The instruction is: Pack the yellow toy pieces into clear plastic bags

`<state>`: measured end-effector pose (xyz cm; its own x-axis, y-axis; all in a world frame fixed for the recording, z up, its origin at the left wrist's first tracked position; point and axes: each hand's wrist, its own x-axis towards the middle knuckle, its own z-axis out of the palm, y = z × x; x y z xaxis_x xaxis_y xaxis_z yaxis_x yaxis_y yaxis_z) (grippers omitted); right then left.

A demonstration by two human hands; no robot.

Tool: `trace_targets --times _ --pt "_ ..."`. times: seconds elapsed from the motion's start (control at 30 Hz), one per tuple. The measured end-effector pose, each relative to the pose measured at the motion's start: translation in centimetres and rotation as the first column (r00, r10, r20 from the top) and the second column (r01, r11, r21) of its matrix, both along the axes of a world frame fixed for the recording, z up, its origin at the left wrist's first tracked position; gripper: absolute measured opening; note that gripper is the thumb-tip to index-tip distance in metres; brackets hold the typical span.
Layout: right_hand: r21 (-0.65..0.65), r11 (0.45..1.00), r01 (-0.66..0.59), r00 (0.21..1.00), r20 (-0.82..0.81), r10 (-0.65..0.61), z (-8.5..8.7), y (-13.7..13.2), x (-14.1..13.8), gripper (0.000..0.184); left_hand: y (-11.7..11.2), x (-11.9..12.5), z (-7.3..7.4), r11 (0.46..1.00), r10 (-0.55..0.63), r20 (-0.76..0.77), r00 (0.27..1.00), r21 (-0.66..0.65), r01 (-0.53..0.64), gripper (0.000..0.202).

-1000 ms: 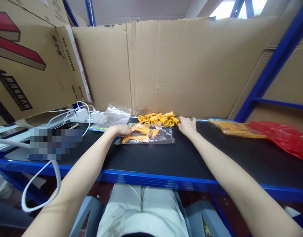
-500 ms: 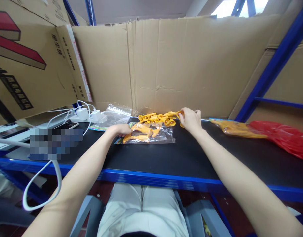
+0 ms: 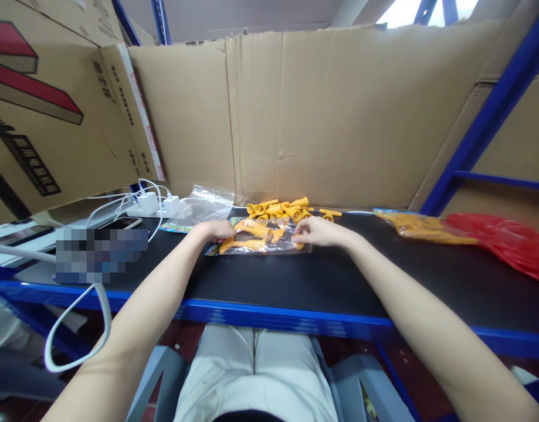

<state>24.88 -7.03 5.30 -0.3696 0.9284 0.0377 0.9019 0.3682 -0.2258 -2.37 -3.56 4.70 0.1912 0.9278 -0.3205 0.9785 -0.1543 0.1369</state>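
A clear plastic bag (image 3: 281, 246) lies flat on the black table top, with several yellow plastic pieces inside. My left hand (image 3: 214, 231) is closed on the bag's left end, by its coloured header. At the bag's right end my right hand (image 3: 317, 232) pinches a yellow horn-shaped plastic piece (image 3: 298, 242); most of that piece is hidden by fingers and film. Just behind the bag lies a pile of yellow horn-shaped pieces (image 3: 275, 208) with flared cup ends. A few loose ones (image 3: 331, 213) rest at the pile's right edge, behind my right hand.
An empty-looking clear bag (image 3: 203, 205) lies at back left beside white chargers on a power strip (image 3: 157, 205). To the right are a filled bag of yellow pieces (image 3: 421, 226) and a red plastic bag (image 3: 500, 243). Cardboard (image 3: 339, 117) walls off the back.
My right hand has moved from the pile's right end leftward and nearer, to the bag's right end, carrying a yellow piece. My left hand has stayed on the bag.
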Motion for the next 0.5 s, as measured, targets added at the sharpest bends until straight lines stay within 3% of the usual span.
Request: trace_targets --times 0.13,0.23,0.33,0.5 --pt "0.104 0.991 0.079 0.995 0.051 -0.084 0.1 0.6 1.1 0.023 -0.1 0.0 0.1 1.0 -0.004 0.005 1.0 -0.001 0.004 0.025" --pt "0.064 0.991 0.117 0.973 0.194 -0.127 -0.4 0.9 1.8 0.03 0.0 -0.1 0.1 1.0 0.004 0.009 1.0 -0.003 -0.004 0.024" --pt "-0.006 0.995 0.101 0.963 0.251 -0.097 -0.7 0.8 1.7 0.024 0.3 -0.3 -0.1 1.0 -0.003 0.025 1.0 -0.012 0.004 0.022" --pt "0.036 0.999 -0.008 0.982 0.189 0.001 0.4 -0.3 0.8 0.008 0.5 -0.4 -0.3 1.0 -0.022 0.037 0.999 -0.02 0.022 0.018"
